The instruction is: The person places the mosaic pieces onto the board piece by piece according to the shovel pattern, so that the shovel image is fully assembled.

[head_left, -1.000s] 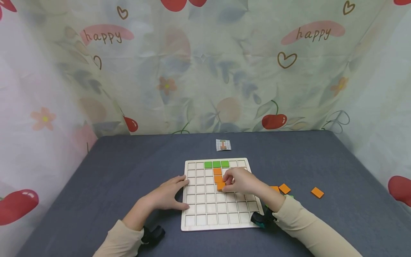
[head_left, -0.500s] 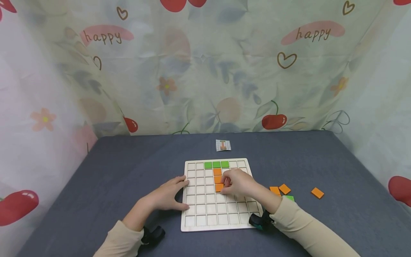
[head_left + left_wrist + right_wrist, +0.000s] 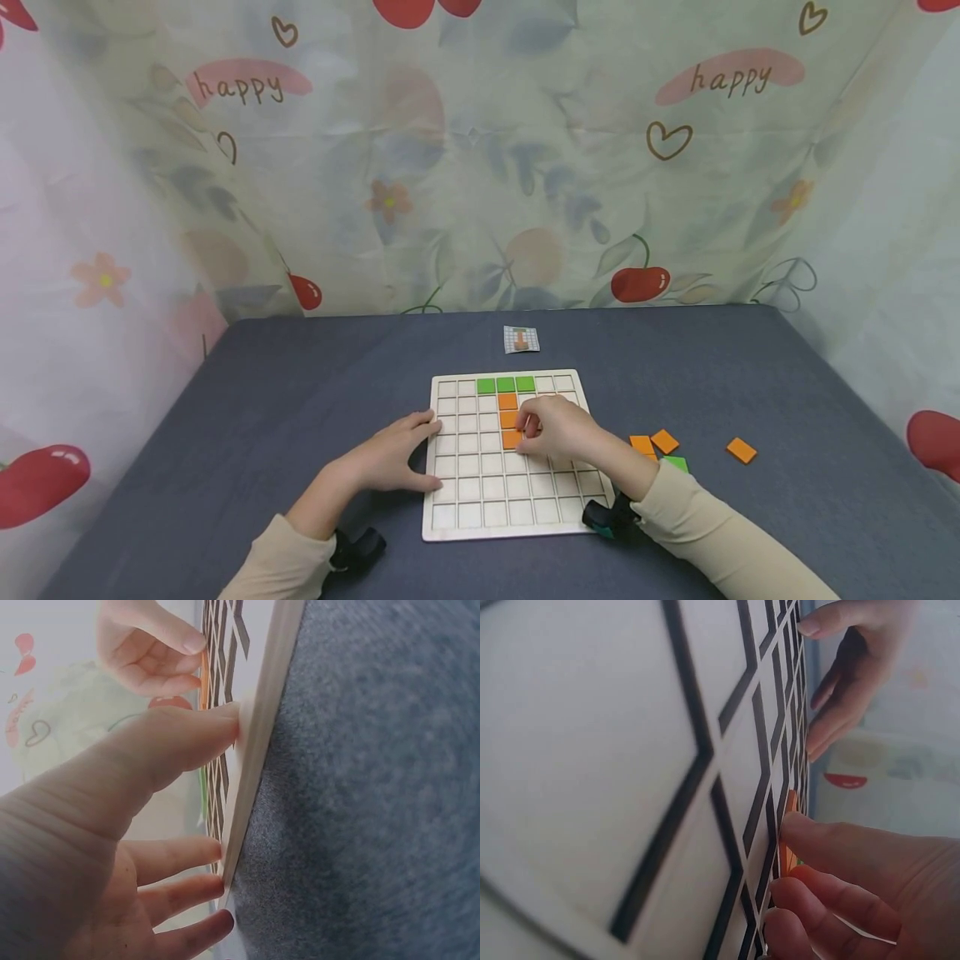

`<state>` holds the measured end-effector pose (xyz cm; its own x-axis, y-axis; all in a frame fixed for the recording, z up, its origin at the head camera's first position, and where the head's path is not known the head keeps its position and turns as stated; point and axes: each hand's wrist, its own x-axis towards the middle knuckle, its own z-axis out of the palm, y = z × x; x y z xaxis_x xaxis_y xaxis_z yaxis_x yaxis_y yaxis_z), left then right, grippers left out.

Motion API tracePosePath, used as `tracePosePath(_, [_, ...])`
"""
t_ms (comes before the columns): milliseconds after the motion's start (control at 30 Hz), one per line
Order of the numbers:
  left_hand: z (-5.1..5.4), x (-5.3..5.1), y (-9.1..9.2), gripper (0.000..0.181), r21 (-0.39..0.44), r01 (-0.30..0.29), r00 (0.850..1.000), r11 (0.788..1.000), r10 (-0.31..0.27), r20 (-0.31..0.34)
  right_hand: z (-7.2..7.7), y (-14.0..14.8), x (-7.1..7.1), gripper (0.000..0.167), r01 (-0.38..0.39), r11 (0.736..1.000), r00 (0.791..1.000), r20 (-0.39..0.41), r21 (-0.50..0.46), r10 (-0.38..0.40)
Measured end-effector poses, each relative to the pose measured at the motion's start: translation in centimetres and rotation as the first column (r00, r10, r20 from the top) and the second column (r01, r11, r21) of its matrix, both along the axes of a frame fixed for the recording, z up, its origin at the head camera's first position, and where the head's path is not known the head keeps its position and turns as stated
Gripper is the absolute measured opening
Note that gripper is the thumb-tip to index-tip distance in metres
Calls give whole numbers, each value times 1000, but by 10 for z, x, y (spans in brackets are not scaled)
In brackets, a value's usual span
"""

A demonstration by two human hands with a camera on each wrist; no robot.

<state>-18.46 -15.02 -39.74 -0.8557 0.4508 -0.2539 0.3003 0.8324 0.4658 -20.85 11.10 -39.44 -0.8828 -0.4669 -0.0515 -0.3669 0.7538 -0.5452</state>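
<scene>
A pale gridded board [image 3: 468, 533] lies on the dark cloth. Along its left edge my left hand [image 3: 393, 454] rests with thumb and fingers spread, fingertips touching the rim. My right hand [image 3: 558, 427] is over the board's middle, fingers curled, pinching an orange tile [image 3: 511, 439] that lies in a cell. In the right wrist view the thumb [image 3: 810, 832] is against that orange tile [image 3: 784, 859]. Directly above it, two more orange tiles [image 3: 507, 410] sit in the same column. Green tiles [image 3: 506, 384] fill three cells of the top row.
Right of the board lie loose orange tiles [image 3: 665, 441] and a green tile [image 3: 677, 462], partly behind my right forearm. Another orange tile [image 3: 742, 450] lies farther right. A small printed card [image 3: 521, 339] is beyond the board. Patterned curtains [image 3: 472, 167] enclose the table.
The orange tile under my right hand went from skewed to lined up in its cell, mostly by half a second ago. My right hand shifted slightly left. My left hand stayed put.
</scene>
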Motion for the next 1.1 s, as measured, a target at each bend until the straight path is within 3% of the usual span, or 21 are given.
tracePosePath(333, [2,1,5,83,-38,9,999,999,-11,-35,1,5,-1,14,-17,1000,1000,17,-24,18])
tracePosePath(567, [2,-1,7,90,-54,8,998,998,-12,-69,10,28,-6,13,-21,998,999,38,-54,23])
tracePosePath(733, [-2,-3,5,91,2,50,994,999,-50,-96,18,51,-8,16,3,999,999,42,-47,-1])
tracePosePath(967, [-4,-4,4,79,35,132,987,991,-128,-99,21,80,-9,23,49,998,998,40,-32,-48])
tracePosePath(1100, [-4,-4,4,79,39,134,987,990,-130,-90,24,99,-9,26,75,996,995,63,-53,-72])
